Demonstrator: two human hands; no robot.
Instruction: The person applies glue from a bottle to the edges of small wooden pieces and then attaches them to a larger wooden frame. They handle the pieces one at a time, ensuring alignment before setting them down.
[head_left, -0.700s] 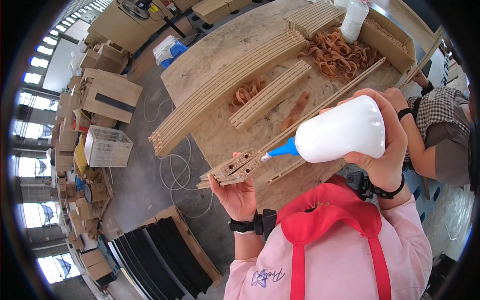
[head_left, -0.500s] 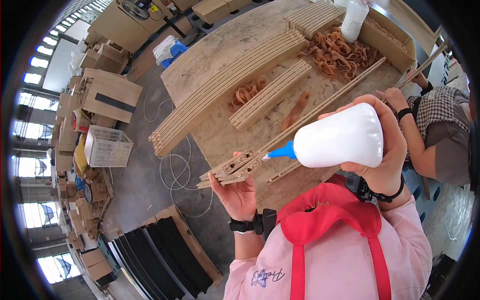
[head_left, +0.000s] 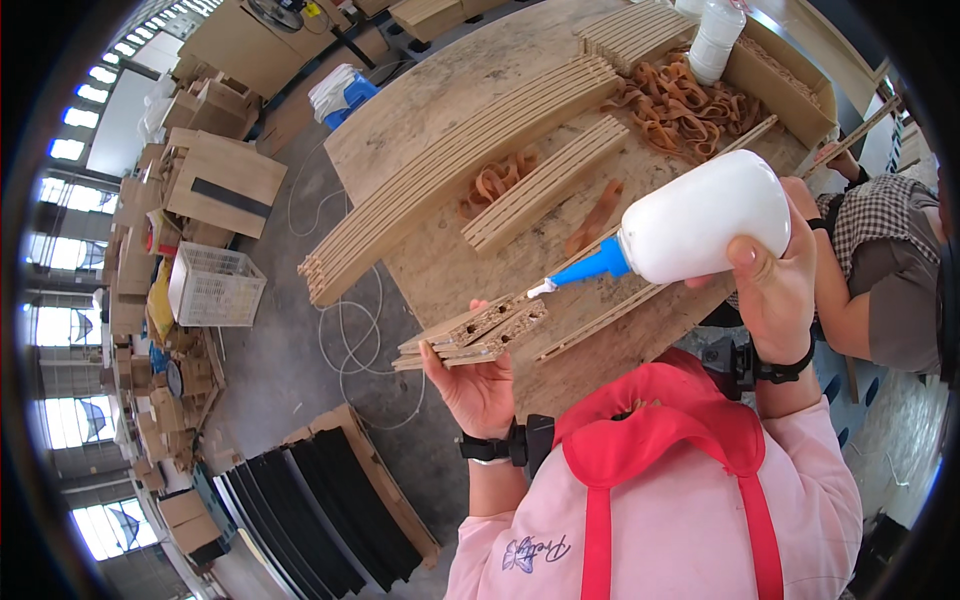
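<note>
My right hand (head_left: 778, 290) is wrapped round a white squeeze bottle (head_left: 705, 215) with a blue nozzle, tilted so its tip points down to the left. White glue-like stuff shows at the tip. That tip is close to the far end of two short chipboard pieces (head_left: 485, 330), whose end faces have dark drilled holes; I cannot tell if it touches. My left hand (head_left: 472, 390) grips these pieces from below, thumb on the near side. White smears mark the nearer piece's end.
On the wooden table (head_left: 420, 250) lie stacks of long grooved strips (head_left: 470, 165), a shorter bundle (head_left: 545, 185) and a heap of brown bands (head_left: 690, 110). A clear plastic bottle (head_left: 716, 45) stands by an open carton (head_left: 780, 85). At right, another person's arm (head_left: 835, 270) is near.
The bottle has tipped less steeply and moved right and slightly up, its tip going from the nearer piece's end to the farther one's. My left hand has barely moved.
</note>
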